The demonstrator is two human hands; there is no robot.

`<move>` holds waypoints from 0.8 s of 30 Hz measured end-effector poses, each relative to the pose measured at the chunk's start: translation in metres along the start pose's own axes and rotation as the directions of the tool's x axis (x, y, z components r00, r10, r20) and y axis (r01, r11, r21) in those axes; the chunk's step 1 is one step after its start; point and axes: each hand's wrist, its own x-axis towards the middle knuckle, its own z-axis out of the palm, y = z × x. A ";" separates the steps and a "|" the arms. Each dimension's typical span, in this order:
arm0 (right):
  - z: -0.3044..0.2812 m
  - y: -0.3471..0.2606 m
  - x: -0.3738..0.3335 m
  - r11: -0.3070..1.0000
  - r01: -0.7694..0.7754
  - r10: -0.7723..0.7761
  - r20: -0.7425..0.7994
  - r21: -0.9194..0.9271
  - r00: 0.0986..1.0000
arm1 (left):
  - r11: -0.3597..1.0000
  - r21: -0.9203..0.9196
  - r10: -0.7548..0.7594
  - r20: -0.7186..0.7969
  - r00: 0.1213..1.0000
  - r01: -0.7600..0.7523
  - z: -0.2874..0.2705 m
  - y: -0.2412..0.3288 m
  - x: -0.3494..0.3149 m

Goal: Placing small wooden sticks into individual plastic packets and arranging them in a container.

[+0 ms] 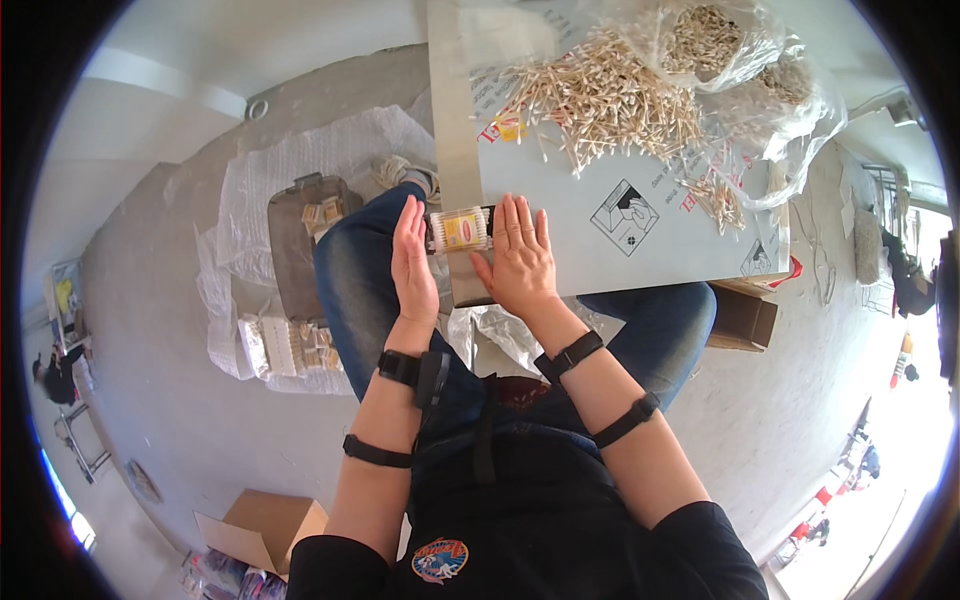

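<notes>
A small clear pack of cotton swabs point(462, 231) with a yellow-and-red label lies across the left edge of the board-topped table point(560, 230), between my two hands. Dark material shows at both of its ends. My left hand point(412, 268) stands on edge by the pack's left end, fingers straight and together, holding nothing. Flat on the tabletop by the right end is my right hand point(522, 255), its fingers outstretched and thumb apart. Whether either hand touches the pack is hard to tell. A big heap of loose cotton swabs point(620, 105) spreads over the far part of the table.
Clear plastic bags point(790, 120) of swabs sit at the table's far right. On the floor to the left, a translucent bin point(300, 250) holds several packs, with more packs point(290, 345) on plastic sheeting. Cardboard boxes stand below the table point(742, 315) and at lower left point(265, 525).
</notes>
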 end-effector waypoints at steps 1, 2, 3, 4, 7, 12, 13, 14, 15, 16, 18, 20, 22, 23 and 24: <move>-0.001 0.000 0.000 1.000 0.001 -0.001 0.003 0.000 1.000 | 1.000 0.011 0.009 0.017 1.000 -0.009 -0.001 -0.001 0.002; -0.002 0.000 -0.001 1.000 0.013 -0.013 0.009 -0.009 1.000 | 1.000 0.021 0.016 0.034 0.999 -0.017 -0.001 -0.002 0.005; -0.002 0.000 -0.002 1.000 0.024 -0.024 0.016 -0.018 1.000 | 0.999 0.031 0.024 0.051 0.998 -0.025 -0.002 -0.003 0.008; -0.003 0.000 -0.001 1.000 0.023 -0.022 0.019 -0.020 1.000 | 0.999 0.040 0.030 0.071 0.997 -0.033 -0.001 -0.004 0.012; -0.003 -0.003 0.000 0.999 0.025 -0.024 0.041 -0.023 0.999 | 0.996 0.066 0.047 0.130 0.990 -0.056 0.001 -0.009 0.022; -0.005 -0.003 0.001 0.999 0.035 -0.033 0.077 -0.027 0.996 | 0.991 0.101 0.061 0.206 0.977 -0.083 0.001 -0.014 0.028; -0.006 -0.004 0.002 0.999 0.032 -0.030 0.080 -0.028 0.996 | 0.996 0.067 0.047 0.198 0.979 -0.062 0.002 -0.014 0.028; -0.006 -0.004 0.003 0.999 0.038 -0.036 0.092 -0.019 0.995 | 0.999 0.033 0.034 0.190 0.981 -0.041 0.003 -0.013 0.028; -0.007 -0.005 0.004 0.999 0.043 -0.042 0.103 -0.010 0.994 | 0.999 0.033 0.031 0.191 0.981 -0.038 0.004 -0.012 0.029; -0.006 -0.006 0.004 0.999 0.042 -0.041 0.105 -0.009 0.994 | 0.999 0.033 0.020 0.184 0.983 -0.026 0.003 -0.012 0.030; -0.006 -0.008 0.005 0.999 0.053 -0.051 0.108 -0.011 0.993 | 0.999 0.036 0.008 0.177 0.984 -0.015 0.002 -0.010 0.029; -0.005 -0.008 0.005 0.999 0.045 -0.045 0.108 0.000 0.993 | 1.000 -0.013 -0.015 0.175 0.984 0.017 0.002 -0.006 0.029; -0.005 -0.008 0.004 0.999 0.039 -0.040 0.108 0.012 0.993 | 0.997 0.068 -0.054 0.194 0.979 0.042 0.005 -0.002 0.026; -0.007 -0.007 0.004 0.999 0.043 -0.046 0.104 0.024 0.993 | 0.987 0.146 -0.098 0.208 0.973 0.068 0.006 0.002 0.025; -0.008 -0.006 0.003 0.998 0.048 -0.052 0.101 0.036 0.994 | 0.987 0.150 -0.096 0.209 0.973 0.065 0.004 0.006 0.026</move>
